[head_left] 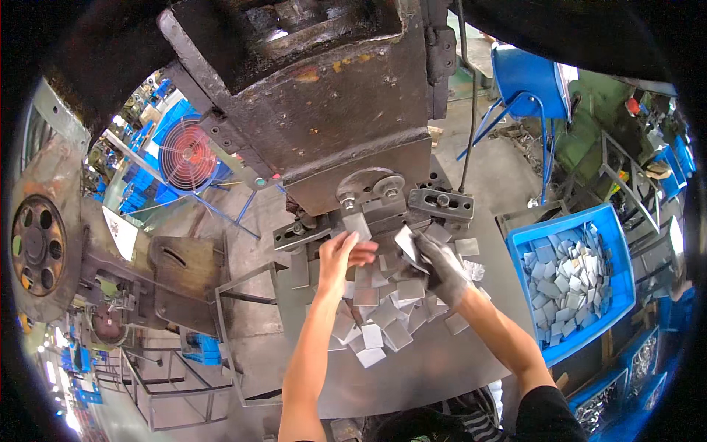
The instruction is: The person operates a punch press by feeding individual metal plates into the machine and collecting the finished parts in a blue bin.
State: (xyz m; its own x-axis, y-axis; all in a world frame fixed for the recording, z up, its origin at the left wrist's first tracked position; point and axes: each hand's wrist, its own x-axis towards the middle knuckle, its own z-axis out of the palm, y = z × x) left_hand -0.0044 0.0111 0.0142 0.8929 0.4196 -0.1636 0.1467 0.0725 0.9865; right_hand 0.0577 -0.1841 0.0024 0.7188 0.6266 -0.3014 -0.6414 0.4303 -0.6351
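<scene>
Big press (353, 118) at back, its tooling (374, 186) low over the worktop (383, 383). Blue bin (621, 258) of metal pieces (567, 283) sits just R of the worktop, prob. for easy reach. Loose plate pile (383, 314) lies in front of the tooling, handy to both hands. Gloved R hand (443, 274) has fingers closed round held plates (406, 243), count unclear; glove prob. b/c edges are sharp. Bare L hand (336, 259), thumb + fingers narrow, pinches 1 plate (358, 225) by its near edge at the tooling, prob. to spare fingertips.

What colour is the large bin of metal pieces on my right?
Bright blue; the bin shows best in the head view.
</scene>
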